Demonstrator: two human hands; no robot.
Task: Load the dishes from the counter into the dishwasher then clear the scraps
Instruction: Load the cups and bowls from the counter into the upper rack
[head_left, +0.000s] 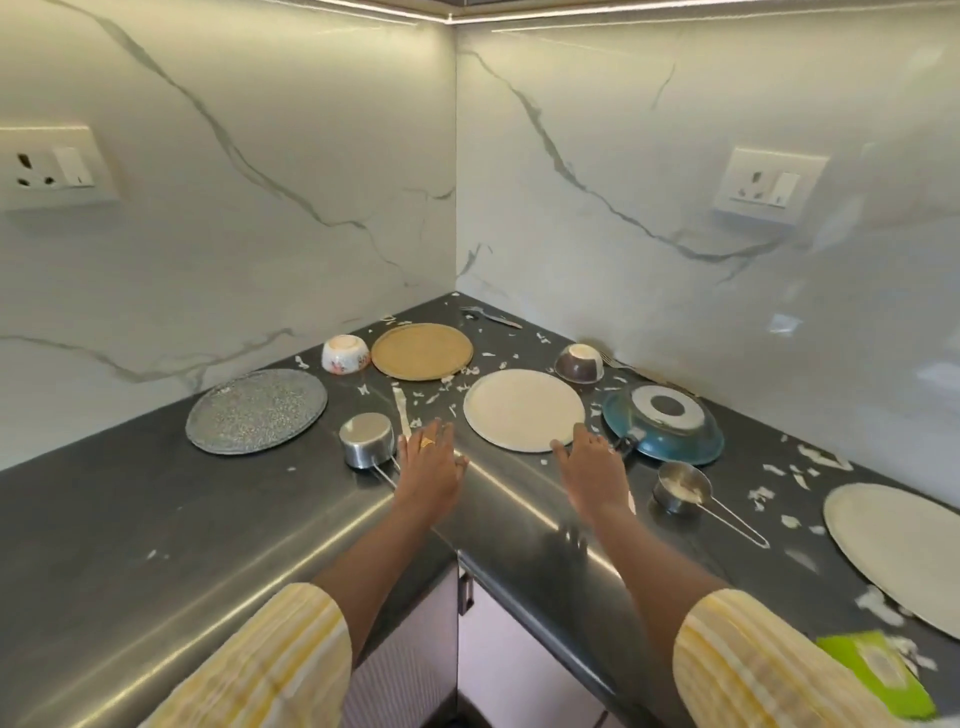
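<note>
— Marble walls are closing in the corner behind the dark counter (156, 509), and dishes are lying all over it. How far along is this looking?
— Hardly begun, I'm judging. Toward the back corner the tan plate (422, 352) and floral bowl (345, 354) are sitting side by side. The speckled plate (256, 410) is lying nearer the left end, with a steel cup (367, 439) just beside it.
— And along the right?
— The brown bowl (579, 362) and blue pan (664, 423) are lying upside down near the wall. A second steel cup (681, 487) is sitting nearer the front edge, and a large pale plate (893, 551) is running out of view. Scraps (431, 397) are littering the counter between them.
— What are the hands doing?
— Both are reaching in over the inner front corner. The left hand (431, 460) is resting flat, fingers (439, 428) released, holding nothing. The right hand (589, 465) is lying open too, touching the near rim of the cream plate (523, 410) without gripping it.
— The dishwasher?
— Not showing, so every dish is waiting to be loaded, then the scraps
</note>
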